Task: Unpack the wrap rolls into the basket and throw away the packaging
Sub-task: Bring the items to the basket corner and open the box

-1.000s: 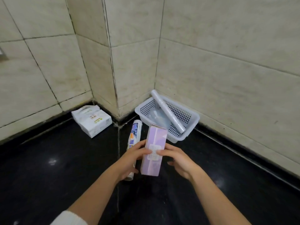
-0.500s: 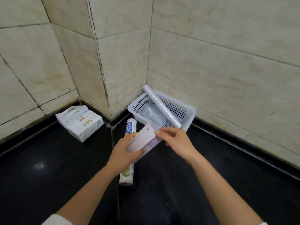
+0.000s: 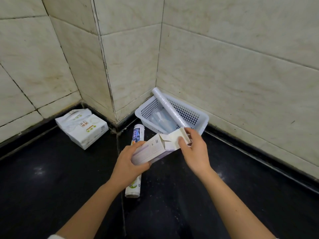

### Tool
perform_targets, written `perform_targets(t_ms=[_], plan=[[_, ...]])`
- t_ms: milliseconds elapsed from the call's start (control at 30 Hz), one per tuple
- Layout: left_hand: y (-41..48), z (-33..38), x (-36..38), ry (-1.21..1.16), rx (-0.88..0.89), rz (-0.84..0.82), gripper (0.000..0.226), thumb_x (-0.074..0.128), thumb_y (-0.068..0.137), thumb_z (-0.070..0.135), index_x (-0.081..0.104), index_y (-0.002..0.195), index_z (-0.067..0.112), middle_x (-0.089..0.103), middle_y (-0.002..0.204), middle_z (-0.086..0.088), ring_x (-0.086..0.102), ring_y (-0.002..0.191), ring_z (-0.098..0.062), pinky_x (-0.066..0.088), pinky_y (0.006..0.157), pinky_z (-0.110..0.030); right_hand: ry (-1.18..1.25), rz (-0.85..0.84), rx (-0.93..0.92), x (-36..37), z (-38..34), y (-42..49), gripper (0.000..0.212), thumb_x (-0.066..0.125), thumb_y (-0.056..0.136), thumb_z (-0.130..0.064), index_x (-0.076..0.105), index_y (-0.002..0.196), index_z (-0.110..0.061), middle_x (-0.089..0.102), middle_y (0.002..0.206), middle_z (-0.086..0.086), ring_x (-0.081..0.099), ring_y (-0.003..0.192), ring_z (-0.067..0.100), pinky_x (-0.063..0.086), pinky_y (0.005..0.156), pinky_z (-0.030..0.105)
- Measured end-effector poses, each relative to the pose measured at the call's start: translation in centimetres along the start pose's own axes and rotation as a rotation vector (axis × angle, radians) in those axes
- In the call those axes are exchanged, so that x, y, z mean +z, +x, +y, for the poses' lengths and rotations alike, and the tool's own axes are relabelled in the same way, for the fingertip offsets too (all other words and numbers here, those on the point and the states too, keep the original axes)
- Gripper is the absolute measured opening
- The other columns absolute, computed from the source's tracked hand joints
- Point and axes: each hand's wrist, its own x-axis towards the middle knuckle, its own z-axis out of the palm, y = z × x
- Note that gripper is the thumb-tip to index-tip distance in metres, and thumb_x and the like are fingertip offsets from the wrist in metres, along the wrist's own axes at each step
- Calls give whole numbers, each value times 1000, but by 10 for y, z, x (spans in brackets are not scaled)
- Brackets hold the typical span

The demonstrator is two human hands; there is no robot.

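Note:
My left hand point(image 3: 126, 163) grips the near end of a long lilac and white wrap box point(image 3: 151, 149), held tilted above the black counter. My right hand point(image 3: 193, 149) pinches the box's end flap point(image 3: 177, 135), which stands folded open; the box's inside is hidden. Just beyond it a white perforated basket point(image 3: 202, 118) sits in the wall corner. A bare clear wrap roll point(image 3: 170, 109) leans across the basket, and some clear plastic lies at its bottom. A printed wrap roll point(image 3: 136, 135) lies on the counter under the box and my left hand.
White tissue packs point(image 3: 82, 126) lie on the counter at the left by the tiled wall. Tiled walls close in the back and right, with a jutting wall corner point(image 3: 110, 94) between the packs and the basket. The black counter point(image 3: 51, 187) stretches toward me.
The box went from upright to lying tilted with its end toward the basket. My right hand moved to that end and pulled the flap open. My view shifted a little.

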Motion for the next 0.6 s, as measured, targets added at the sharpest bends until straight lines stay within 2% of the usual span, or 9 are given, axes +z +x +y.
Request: perform_targets(t_ms=[33,100,133,233,333,500,600], plan=[[0,1,-1,-2,6,2,64,73,62,46,42,113,68,51,112,20,50,108,2,41,87,-19,-135,46,-90,-2,2,1,35,61,87,-18,59,121,-16,58,111,-4,50,100,12,42,83,20],[0,3,-1,-6,20,4,65,72,61,45,44,115,65,52,113,19,50,109,1,41,89,-20,-293,100,-236,-4,2,2,35,65,81,-12,65,116,-16,55,112,-2,42,104,11,34,87,27],[0,4,-1,-3,32,5,65,72,61,44,45,117,63,52,114,18,50,110,0,42,91,-22,-237,70,-213,-4,0,1,28,66,80,-12,70,107,-17,58,107,-4,43,101,8,34,86,27],[-1,7,1,47,65,11,67,71,61,43,46,121,58,50,116,19,48,113,-3,41,93,-24,234,-153,140,-4,-9,-1,13,64,84,-20,76,85,-24,72,86,-9,61,85,-1,44,79,21],[-2,12,3,125,108,24,67,68,62,46,42,122,60,46,117,22,43,114,0,36,88,-15,455,-321,355,-4,-11,-1,17,61,86,-29,76,89,-21,76,90,-4,68,87,9,50,74,25],[-3,18,4,198,137,22,67,65,63,49,43,125,56,44,119,16,39,114,-1,33,88,-13,592,-363,422,-6,-12,-2,24,56,79,-15,75,93,-13,75,96,11,68,88,23,56,82,39],[-3,16,2,86,93,43,67,72,64,39,46,124,55,48,117,17,44,113,-1,36,89,-16,689,-332,399,-13,-9,-3,28,56,79,-4,65,105,-11,74,102,13,69,96,27,58,84,39]])
